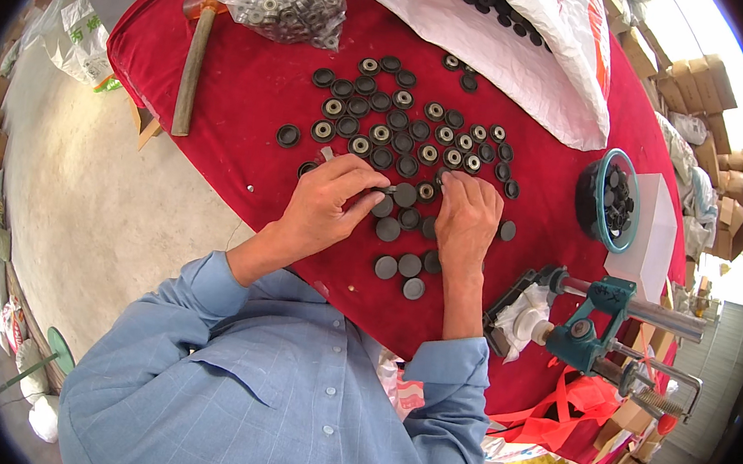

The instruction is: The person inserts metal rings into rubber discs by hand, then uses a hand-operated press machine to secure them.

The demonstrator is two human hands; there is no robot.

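Observation:
My left hand (325, 207) is closed, its thumb and forefinger pinching the edge of a round black cap (382, 205). Just right of those fingertips lies another black cap (405, 194). Across from it, my right hand (468, 222) has its fingers curled down at a small round black piece mostly hidden under the fingertips. Beside that hand sits a black cap with a metal bearing in its middle (425, 192). Farther off spread several open black caps (380, 102) and several bearing-filled caps (381, 134). Nearer me, several caps lie smooth side up (410, 266).
A red cloth (252, 92) covers the table. On it are a hammer (190, 69), a clear bag of metal bearings (279, 15), a white sack (523, 78) with black caps, a blue-rimmed bucket (629, 230) and a green hand press (591, 323) at right.

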